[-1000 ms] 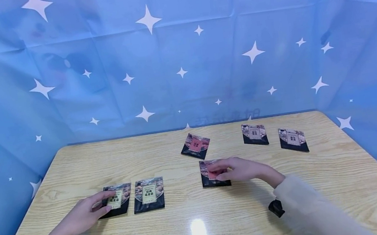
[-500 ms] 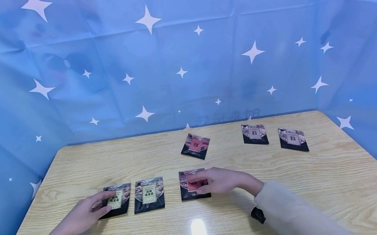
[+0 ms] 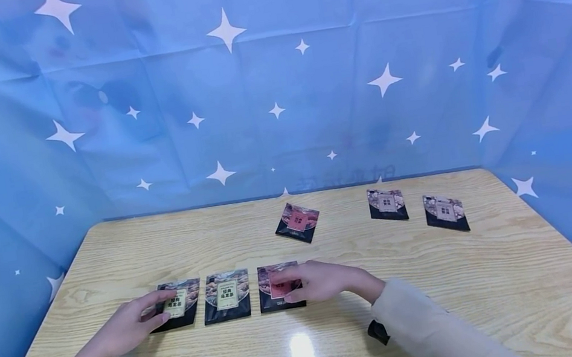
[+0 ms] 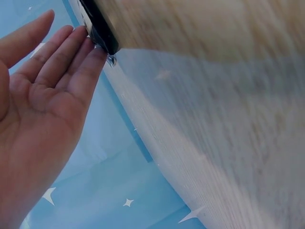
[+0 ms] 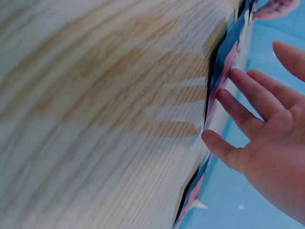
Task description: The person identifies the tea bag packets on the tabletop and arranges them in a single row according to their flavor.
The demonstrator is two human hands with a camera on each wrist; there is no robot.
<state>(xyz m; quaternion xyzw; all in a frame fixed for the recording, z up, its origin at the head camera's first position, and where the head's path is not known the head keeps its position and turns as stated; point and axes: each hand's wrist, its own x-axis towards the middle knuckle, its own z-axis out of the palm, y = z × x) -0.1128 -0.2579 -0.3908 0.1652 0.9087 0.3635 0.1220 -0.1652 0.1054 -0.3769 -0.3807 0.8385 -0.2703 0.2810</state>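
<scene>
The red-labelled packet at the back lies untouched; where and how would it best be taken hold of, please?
I would pinch the red-labelled packet by its right edge as the head view shows it, coming from the right: it lies flat and turned askew, so a thin edge likely grips best, and the right hand is the nearer one.
</scene>
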